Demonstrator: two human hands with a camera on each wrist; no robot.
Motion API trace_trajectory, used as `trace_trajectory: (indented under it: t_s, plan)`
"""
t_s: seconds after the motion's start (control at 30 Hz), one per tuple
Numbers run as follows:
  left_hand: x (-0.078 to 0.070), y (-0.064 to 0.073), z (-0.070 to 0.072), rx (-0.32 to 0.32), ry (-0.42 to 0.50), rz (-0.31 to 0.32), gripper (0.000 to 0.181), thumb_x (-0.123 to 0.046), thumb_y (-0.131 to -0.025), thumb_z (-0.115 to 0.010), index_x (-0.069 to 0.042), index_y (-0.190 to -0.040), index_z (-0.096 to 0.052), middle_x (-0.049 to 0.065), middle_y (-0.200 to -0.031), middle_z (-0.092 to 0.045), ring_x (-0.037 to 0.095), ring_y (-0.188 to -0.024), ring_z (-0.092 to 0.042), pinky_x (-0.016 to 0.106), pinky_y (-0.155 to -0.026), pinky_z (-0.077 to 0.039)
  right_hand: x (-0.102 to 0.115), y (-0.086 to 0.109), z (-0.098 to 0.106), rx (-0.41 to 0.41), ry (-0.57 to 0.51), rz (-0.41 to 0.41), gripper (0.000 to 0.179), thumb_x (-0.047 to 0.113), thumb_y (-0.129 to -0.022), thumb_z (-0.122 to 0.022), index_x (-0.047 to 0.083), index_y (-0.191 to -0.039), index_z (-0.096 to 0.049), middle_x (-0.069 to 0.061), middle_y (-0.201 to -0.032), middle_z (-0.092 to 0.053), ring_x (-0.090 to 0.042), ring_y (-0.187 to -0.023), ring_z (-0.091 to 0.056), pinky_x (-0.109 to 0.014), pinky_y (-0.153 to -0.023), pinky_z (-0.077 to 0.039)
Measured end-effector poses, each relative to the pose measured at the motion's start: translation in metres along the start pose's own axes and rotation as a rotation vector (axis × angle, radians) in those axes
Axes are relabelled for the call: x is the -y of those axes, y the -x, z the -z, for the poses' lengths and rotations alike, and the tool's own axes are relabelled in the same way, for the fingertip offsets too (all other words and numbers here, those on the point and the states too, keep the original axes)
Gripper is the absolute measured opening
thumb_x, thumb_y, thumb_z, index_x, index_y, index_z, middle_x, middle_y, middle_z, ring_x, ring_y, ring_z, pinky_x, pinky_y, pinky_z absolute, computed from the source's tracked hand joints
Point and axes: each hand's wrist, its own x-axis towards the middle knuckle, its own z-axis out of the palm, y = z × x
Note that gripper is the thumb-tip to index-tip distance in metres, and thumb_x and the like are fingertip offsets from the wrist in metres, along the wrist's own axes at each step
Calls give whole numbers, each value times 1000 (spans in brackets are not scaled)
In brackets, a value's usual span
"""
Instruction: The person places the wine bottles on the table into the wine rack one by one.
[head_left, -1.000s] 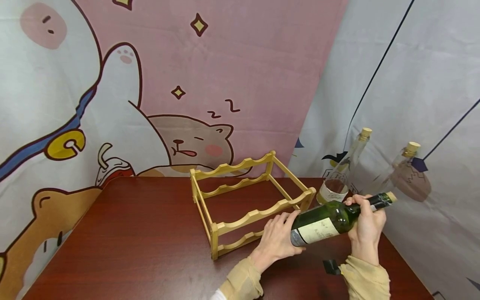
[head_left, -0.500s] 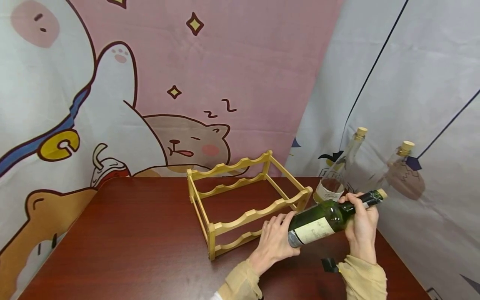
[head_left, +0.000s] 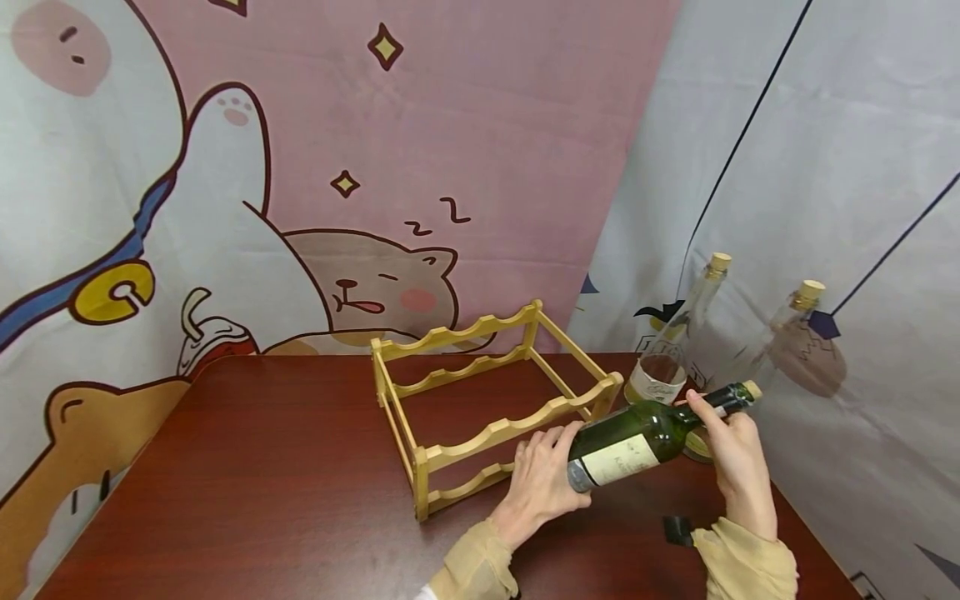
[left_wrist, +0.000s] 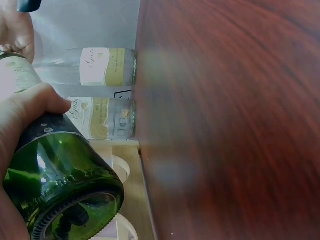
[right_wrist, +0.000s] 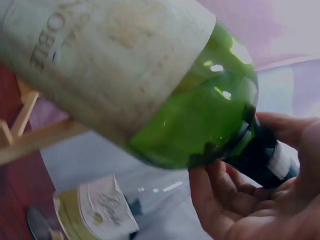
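Green glass bottle (head_left: 632, 445), corked and paper-labelled, slants at four o'clock in the head view.
Scalloped wooden rack (head_left: 504, 431) towards six o'clock; left hand (head_left: 542, 479), fingers clamped on the base; right hand (head_left: 737, 454), fingers curled round the neck; clear corked bottles (head_left: 657, 387) at three o'clock, contents unclear.

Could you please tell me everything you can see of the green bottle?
The green bottle looks like translucent glass, with a pale label, dark neck wrapping and a cork-like stopper. It is held tilted above the table, neck end higher, beside the rack. The left hand grips its lower end; the right hand holds its neck.
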Motion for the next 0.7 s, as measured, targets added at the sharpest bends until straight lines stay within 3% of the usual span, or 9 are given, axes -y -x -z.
trace_trajectory:
  t_s: [0.13, 0.23, 0.33, 0.47, 0.6, 0.7]
  plan:
    - [1, 1, 3, 3, -16, 3, 104, -49, -40, -90, -26, -131, -46, -3, -110, -64, 16, -90, -63, 29, -64, -43, 4, 3, 4, -71, 371, -100, 45, 54, -90, -53, 8, -91, -54, 5, -87, -55, 0, -72, -48, -20, -66, -39]
    - [2, 1, 5, 10, -27, 9, 104, -50, -40, -90, -26, -131, -46, -3, -110, -65, 16, -91, -63, 30, -64, -44, 6, 6, 7, -66, 577, -76, 61, 59, -90, -48, -2, -95, -57, -5, -85, -64, -6, -67, -51, -24, -60, -39]
    - [2, 2, 7, 14, -33, 15, 104, -51, -40, -90, -26, -131, -47, -3, -110, -65, 16, -91, -63, 31, -65, -45, 9, 10, 13, -45, 735, 14, 64, 57, -92, -45, -4, -96, -63, -8, -77, -70, -10, -67, -55, -28, -60, -40]
    - [4, 4, 8, 8, -42, 19, 104, -51, -40, -90, -26, -131, -47, -4, -109, -65, 15, -91, -63, 31, -65, -46, 11, 15, 19, -23, 857, 174, 54, 50, -95, -47, -1, -96, -66, -12, -81, -73, -15, -72, -61, -30, -61, -43]
    - [7, 5, 8, -11, -54, 19, 103, -51, -39, -90, -26, -130, -48, -4, -108, -65, 15, -90, -63, 31, -64, -47, 13, 21, 21, -33, 935, 322, 44, 44, -90, -60, 0, -93, -65, -14, -81, -73, -15, -67, -61, -30, -57, -43]
    - [9, 6, 8, -22, -69, 14, 104, -51, -38, -90, -25, -130, -49, -4, -107, -65, 15, -89, -63, 31, -62, -47, 14, 25, 21, -58, 965, 436, 35, 35, -82, -72, 2, -88, -64, -10, -74, -70, -5, -60, -57, -28, -54, -44]
